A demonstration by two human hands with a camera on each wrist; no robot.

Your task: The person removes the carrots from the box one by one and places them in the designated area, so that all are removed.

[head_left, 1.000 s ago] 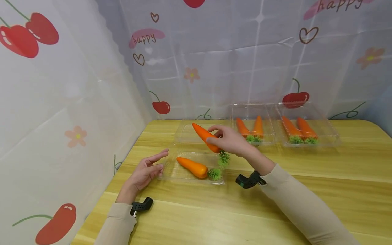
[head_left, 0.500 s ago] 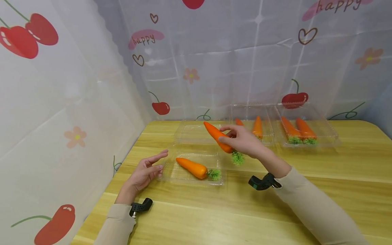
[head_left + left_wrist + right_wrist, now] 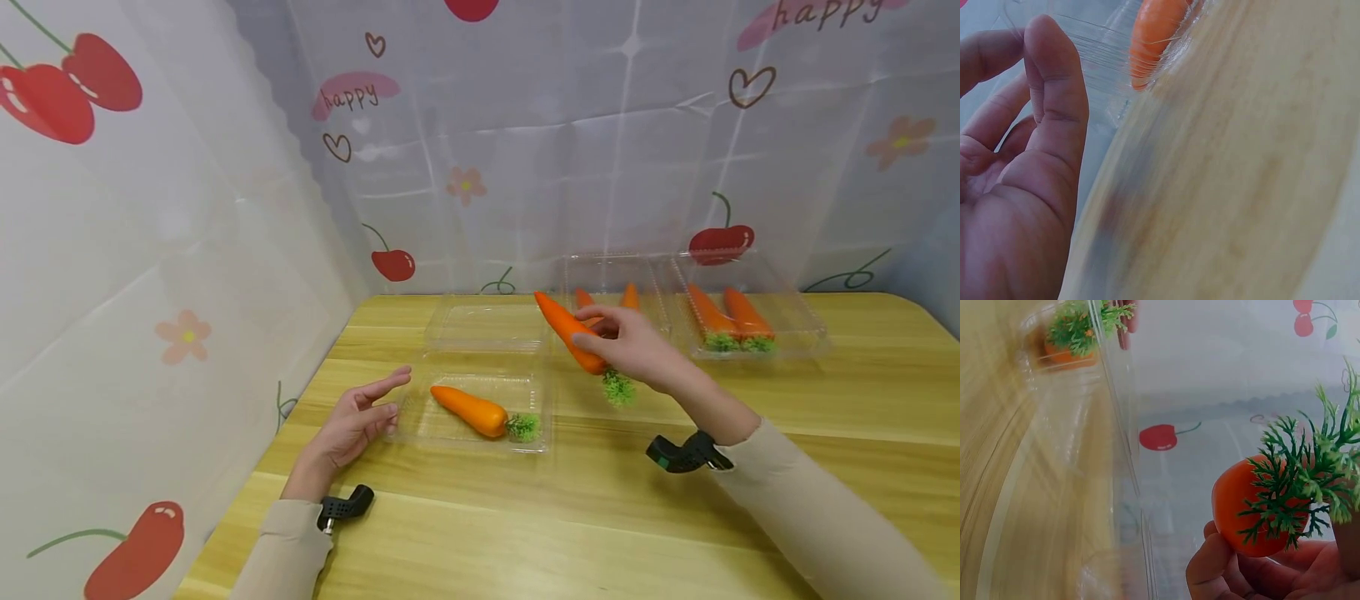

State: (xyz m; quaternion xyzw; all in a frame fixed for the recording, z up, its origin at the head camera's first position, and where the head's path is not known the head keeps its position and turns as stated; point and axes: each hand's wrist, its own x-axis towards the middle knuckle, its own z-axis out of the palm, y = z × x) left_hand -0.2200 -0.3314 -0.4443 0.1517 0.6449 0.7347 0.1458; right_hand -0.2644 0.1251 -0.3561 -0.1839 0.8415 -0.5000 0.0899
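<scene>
My right hand (image 3: 630, 346) grips an orange carrot (image 3: 564, 329) with a green leafy top, raised above the table with its tip pointing up and left. The right wrist view shows the thick end of this carrot (image 3: 1235, 503) against the curled fingers. At the left end of an open clear plastic box (image 3: 420, 433), my left hand (image 3: 356, 421) has its thumb and fingers at the wall, loosely extended. Inside that box lies another carrot (image 3: 472, 411), leaves toward the right. In the left wrist view the thumb (image 3: 1054, 75) is at the clear plastic.
The box's raised lid (image 3: 487, 321) leans back behind it. At the back right stand two more clear boxes, one (image 3: 813, 342) holding two carrots (image 3: 723, 321), the other (image 3: 577, 262) partly behind my right hand. A printed curtain (image 3: 525, 167) closes off the back.
My right hand has moved to the right with the carrot, from over the open box to beyond its right end. My left hand and the carrot in the box have stayed put.
</scene>
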